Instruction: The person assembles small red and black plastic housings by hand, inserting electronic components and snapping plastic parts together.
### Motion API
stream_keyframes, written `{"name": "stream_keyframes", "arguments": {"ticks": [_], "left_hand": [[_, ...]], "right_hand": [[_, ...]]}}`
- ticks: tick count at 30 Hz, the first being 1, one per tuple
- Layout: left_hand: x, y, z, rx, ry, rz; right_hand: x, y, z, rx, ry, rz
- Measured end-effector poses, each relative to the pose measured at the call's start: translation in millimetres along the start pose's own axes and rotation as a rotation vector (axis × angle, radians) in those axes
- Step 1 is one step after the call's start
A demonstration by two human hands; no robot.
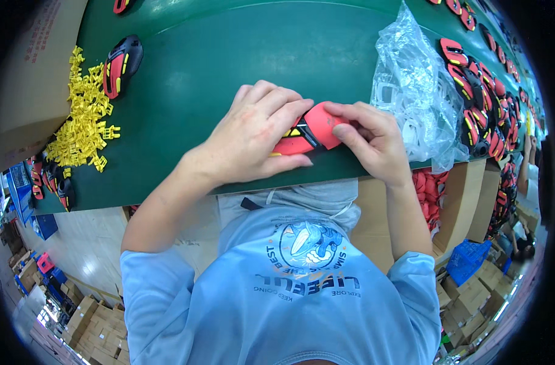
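Note:
At the near edge of the green table I hold a red-and-black moulded piece with yellow inserts (324, 126). My left hand (253, 131) is closed around its left end, with the fingers over the top and the thumb along the near side. The broad red end is pinched between thumb and fingers of my right hand (375, 135). My palms hide part of the piece. A similar red-and-black piece (120, 66) lies at the far left, next to a heap of small yellow plastic clips (83, 125).
A crumpled clear plastic bag with pale frame-like parts (405, 97) lies to my right. Beyond it, many finished-looking red-and-black pieces (481, 100) are piled. A cardboard box (31, 79) stands at the left. Below the table edge, an open carton holds red parts (428, 198).

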State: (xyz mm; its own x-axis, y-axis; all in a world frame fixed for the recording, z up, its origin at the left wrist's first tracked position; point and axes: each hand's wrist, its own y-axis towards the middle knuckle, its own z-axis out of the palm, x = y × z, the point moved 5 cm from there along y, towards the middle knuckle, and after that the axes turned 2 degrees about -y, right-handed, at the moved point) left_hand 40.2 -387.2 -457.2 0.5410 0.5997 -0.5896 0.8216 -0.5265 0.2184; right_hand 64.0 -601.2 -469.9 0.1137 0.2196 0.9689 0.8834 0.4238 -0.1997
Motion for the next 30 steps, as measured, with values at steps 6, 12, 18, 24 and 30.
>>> {"name": "stream_keyframes", "arguments": {"ticks": [6,12,18,24,30], "left_hand": [[11.5,-3.6,-1.2,0.021,-0.127,0.106],[14.6,-7.1,0.9,-0.041,-0.145,0.127],[17.9,-8.2,2.4,-0.033,-0.177,0.114],[15.0,-10.7,3.4,-0.014,-0.151,0.118],[12.3,-2.0,2.6,-0.044,-0.100,0.114]], "right_hand": [[30.2,3.3,12.8,0.012,-0.764,-0.576],[25.0,2.7,27.2,-0.023,-0.735,-0.556],[27.3,0.2,24.1,0.013,-0.802,-0.559],[16.7,-1.9,20.3,0.030,-0.822,-0.612],[22.9,-4.0,22.4,-0.031,-0.912,-0.700]]}}
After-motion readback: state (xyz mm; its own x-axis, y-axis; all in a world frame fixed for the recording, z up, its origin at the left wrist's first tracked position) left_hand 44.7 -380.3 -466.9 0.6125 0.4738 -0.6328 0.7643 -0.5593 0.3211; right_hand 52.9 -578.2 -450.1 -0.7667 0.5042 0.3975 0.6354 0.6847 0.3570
